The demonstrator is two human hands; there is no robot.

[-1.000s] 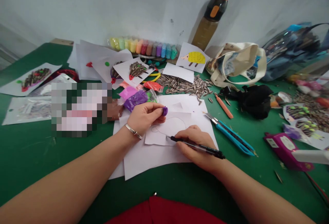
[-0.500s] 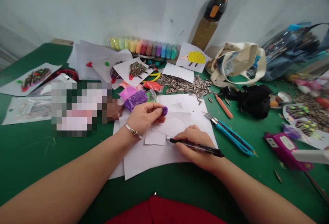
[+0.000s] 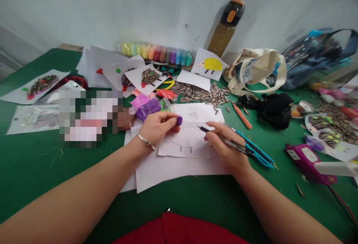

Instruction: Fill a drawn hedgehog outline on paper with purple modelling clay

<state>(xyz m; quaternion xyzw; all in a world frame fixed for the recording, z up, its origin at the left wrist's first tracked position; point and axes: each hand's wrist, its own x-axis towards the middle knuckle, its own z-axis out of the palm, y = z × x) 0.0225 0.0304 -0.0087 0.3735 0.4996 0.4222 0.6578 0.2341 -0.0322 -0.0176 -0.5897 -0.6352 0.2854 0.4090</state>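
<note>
My left hand pinches a small purple lump of clay between thumb and fingers, resting on the upper left edge of a small white paper. That paper bears a pen outline of a round-bodied animal with short legs and lies on larger white sheets. My right hand holds a black pen, lifted off to the paper's right side, tip pointing up and left. A blue utility knife lies just right of this hand.
Sunflower seeds are heaped behind the sheets, with clay bags, a row of coloured clay tubs, a bottle against the wall, finished seed pictures, a cloth bag, and a purple glue gun at right.
My right hand has lifted the pen from the paper's lower edge and swung right and up. Short legs now show under the drawn body. The left hand has stayed put.
</note>
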